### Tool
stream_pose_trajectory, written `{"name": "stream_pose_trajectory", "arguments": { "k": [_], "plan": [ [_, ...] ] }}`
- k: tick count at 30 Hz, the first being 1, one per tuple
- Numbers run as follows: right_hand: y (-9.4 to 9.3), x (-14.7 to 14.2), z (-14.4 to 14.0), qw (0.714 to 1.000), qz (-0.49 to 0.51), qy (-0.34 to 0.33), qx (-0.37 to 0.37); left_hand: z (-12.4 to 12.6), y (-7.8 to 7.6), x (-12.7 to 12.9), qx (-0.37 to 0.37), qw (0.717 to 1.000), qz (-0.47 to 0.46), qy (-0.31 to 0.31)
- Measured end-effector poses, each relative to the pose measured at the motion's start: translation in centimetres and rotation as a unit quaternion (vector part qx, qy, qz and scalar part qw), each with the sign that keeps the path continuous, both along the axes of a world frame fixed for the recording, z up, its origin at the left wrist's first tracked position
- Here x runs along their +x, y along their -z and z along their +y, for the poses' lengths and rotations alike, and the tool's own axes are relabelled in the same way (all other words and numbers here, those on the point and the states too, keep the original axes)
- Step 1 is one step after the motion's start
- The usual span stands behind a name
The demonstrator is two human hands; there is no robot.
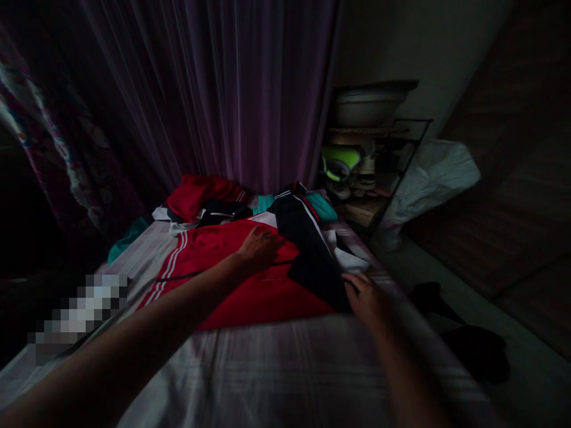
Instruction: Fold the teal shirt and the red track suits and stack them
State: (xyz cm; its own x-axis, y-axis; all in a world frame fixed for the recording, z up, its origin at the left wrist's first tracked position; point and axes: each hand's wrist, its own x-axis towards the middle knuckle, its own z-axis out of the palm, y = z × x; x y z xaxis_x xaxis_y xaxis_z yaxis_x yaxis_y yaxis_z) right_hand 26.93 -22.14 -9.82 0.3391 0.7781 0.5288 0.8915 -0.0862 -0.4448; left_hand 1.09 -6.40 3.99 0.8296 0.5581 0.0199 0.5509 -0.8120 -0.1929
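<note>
A red and navy jacket with white stripes lies spread across the bed. My left hand rests on its red part near the navy section, fingers reaching forward over the cloth. At the jacket's right edge, my right hand pinches the navy fabric between thumb and fingers. Just beyond that hand is a white piece of clothing. The dim light leaves the fingertips of both hands hard to make out.
More clothes lie at the far end of the bed, including a red garment and a teal one. Purple curtains hang behind. To the right stand a rack with shoes, a basin and a whitish sack.
</note>
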Motion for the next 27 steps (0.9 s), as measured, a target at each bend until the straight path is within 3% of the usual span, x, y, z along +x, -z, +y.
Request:
{"name": "stream_pose_trajectory", "arguments": {
  "k": [5, 8, 11, 14, 18, 23, 27],
  "plan": [
    [0.1, 0.2, -0.3, 0.998, 0.015, -0.058, -0.006, -0.6, 1.6, 10.3, 0.040, 0.979, 0.008, 0.201],
    [-0.2, 0.3, -0.5, 0.998, 0.034, -0.051, 0.025, 0.7, 2.5, 13.4, 0.067, 0.977, 0.019, 0.203],
    [-0.6, 0.2, -0.7, 0.997, 0.059, -0.004, 0.054, 3.6, 1.7, 13.9, 0.089, 0.980, 0.034, 0.172],
    [-0.9, 0.6, -0.9, 0.994, 0.081, 0.046, 0.058, 6.9, -0.3, 12.5, 0.101, 0.981, 0.045, 0.162],
    [-1.0, 1.1, -1.1, 0.989, 0.110, 0.088, 0.053, 10.2, -3.1, 8.8, 0.112, 0.984, 0.029, 0.138],
    [-1.1, 0.6, -0.7, 0.990, 0.111, 0.070, 0.054, 12.7, -6.4, 2.5, 0.124, 0.990, -0.025, 0.059],
    [-1.1, 0.1, -0.5, 0.993, 0.107, 0.033, 0.039, 13.0, -8.6, -3.1, 0.161, 0.986, -0.042, -0.005]
  ]
}}
